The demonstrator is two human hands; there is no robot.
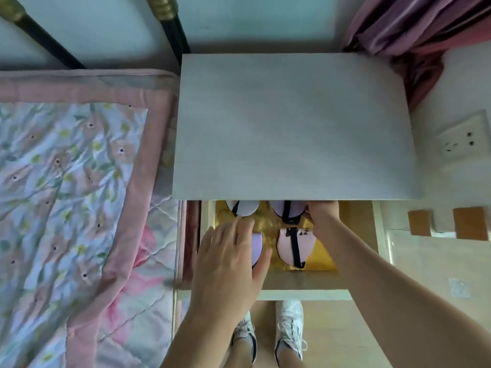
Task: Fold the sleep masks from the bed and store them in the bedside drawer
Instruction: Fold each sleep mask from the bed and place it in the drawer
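Left hand (pixel 228 261) lies flat, fingers spread, over a rounded lilac mask (pixel 257 248); right hand (pixel 322 217) reaches under the tabletop (pixel 292 123), fingers hidden, grip unclear.

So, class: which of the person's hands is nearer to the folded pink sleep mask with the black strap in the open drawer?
Right. The right hand lies just beside the folded pink sleep mask, at its upper right edge; the left hand rests farther left, on a lilac mask.

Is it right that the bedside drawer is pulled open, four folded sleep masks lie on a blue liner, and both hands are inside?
Not quite: in the head view the liner is yellow, not blue. The drawer, sleep masks and both hands are as stated.
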